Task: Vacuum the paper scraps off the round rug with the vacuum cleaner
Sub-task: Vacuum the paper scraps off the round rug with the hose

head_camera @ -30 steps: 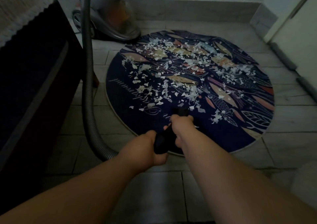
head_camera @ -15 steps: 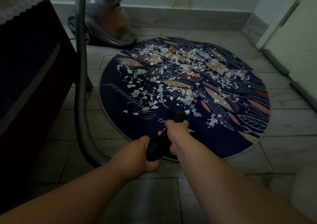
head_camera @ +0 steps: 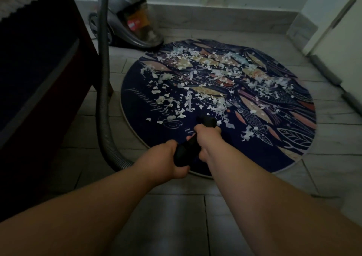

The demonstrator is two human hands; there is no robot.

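Paper scraps (head_camera: 197, 83) cover the round rug (head_camera: 235, 154) from its centre out toward 10, 12 and 2 o'clock; the strip at 6 o'clock, nearest us, looks mostly bare. We grip the black wand (head_camera: 186, 152) with both hands, left hand (head_camera: 168, 157) at the rear and right hand (head_camera: 205, 138) further forward, its nozzle (head_camera: 207, 121) at the nearest scraps. We judge slow, overlapping strokes toward 12 o'clock best, nozzle low, leaving the hose (head_camera: 102, 79) at 9 o'clock slack so the vacuum cleaner (head_camera: 125, 20) isn't dragged.
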